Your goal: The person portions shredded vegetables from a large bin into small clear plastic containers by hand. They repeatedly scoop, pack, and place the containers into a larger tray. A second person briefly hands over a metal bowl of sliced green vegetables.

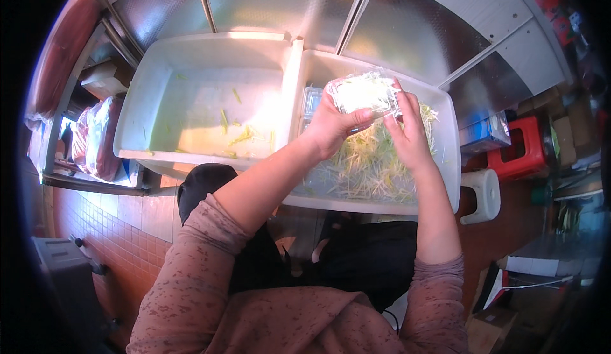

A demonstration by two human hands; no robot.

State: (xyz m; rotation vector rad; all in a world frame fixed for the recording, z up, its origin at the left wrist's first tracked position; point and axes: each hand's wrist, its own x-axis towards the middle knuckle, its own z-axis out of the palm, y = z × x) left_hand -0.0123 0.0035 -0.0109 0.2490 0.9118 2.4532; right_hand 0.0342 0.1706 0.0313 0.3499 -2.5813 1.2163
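Observation:
A clear plastic container (365,93) filled with pale, thin shreds is held up above the right-hand white tub (441,115). My left hand (334,125) grips its left side, thumb across the near edge. At its right side, my right hand (405,125) holds it with the fingers. Strong glare hides much of the container's top, and I cannot tell whether a lid is closed. Below lies a loose heap of pale green and white vegetable shreds (377,172). More clear plastic containers (312,101) stand at the tub's left end.
Another white tub (157,86) on the left holds scattered green scraps (243,134). Metallic panels (277,0) rise behind both tubs. A white stool (482,196) and a red stool (520,148) stand at the right. Bagged goods (98,139) sit on a shelf at the left.

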